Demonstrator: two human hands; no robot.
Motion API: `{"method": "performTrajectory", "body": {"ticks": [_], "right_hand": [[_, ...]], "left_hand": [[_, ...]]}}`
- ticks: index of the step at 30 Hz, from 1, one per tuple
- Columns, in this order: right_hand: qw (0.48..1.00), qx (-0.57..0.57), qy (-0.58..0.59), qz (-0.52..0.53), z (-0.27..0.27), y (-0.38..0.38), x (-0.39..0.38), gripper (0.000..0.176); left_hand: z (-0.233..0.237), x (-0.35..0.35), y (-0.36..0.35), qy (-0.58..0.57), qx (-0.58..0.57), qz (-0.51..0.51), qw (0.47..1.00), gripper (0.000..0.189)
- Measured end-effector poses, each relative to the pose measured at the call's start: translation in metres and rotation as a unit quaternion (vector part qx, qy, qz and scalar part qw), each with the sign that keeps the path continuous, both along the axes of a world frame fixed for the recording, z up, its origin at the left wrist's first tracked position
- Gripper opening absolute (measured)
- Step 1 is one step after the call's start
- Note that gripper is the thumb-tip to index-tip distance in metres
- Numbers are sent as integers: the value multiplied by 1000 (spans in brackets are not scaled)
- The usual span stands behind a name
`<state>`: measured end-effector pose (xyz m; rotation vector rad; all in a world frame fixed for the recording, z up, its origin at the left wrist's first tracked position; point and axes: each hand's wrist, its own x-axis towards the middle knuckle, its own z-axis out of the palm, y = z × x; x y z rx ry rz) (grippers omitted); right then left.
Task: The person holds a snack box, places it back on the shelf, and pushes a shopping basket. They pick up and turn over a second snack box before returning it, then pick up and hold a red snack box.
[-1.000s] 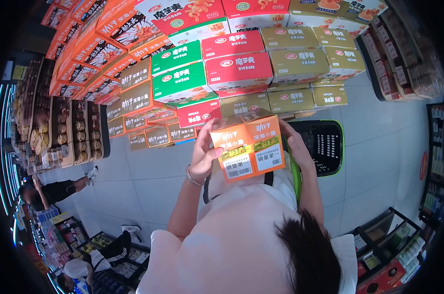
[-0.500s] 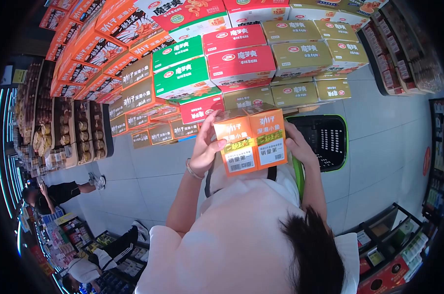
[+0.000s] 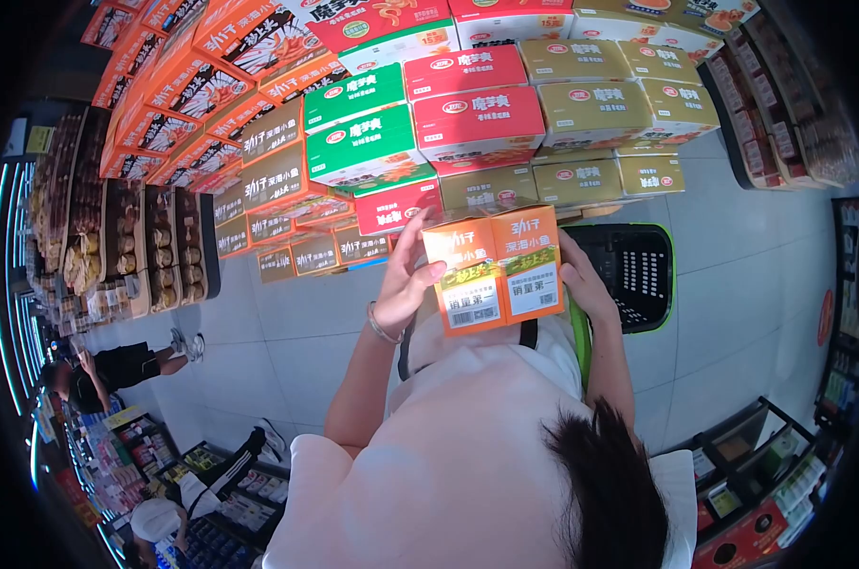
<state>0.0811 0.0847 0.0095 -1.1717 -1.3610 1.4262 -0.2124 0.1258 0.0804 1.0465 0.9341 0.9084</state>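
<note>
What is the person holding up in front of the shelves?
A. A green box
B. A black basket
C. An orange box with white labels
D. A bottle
C: the left hand and the right hand press on opposite sides of the orange box, whose white labels face the camera. The black basket sits behind it, beyond the right hand.

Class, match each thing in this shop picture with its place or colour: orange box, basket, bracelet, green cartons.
Things: 1 orange box; 2 basket; 3 bracelet; 4 green cartons.
Descriptions: a black with a green rim; b on the left wrist; c stacked in the display; d held between left hand and right hand.
Pairs: 1-d, 2-a, 3-b, 4-c.
</note>
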Motion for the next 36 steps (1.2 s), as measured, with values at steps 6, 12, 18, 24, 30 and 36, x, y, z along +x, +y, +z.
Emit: {"method": "performTrajectory", "body": {"ticks": [6,12,18,24,30,36], "right_hand": [[999,-3,40,-15,14,0,-9,97],[1000,-14,15,-14,1,-3,-3,96],[1000,-15,7,-15,5,-3,-5,95],[1000,-3,-8,-8,0,-3,-2,92],[1000,9,-7,-11,8,-1,-4,92],[1000,16,4,0,19,0,-5,90]], "left_hand": [[4,2,-2,10,-1,3,1000,81],[1,2,-2,22,15,4,1000,84],[-2,2,-6,10,2,6,1000,86],[2,3,-7,1,-6,2,1000,84],[1,2,-6,3,-16,-4,1000,84],[2,3,-7,9,-17,-4,1000,85]]}}
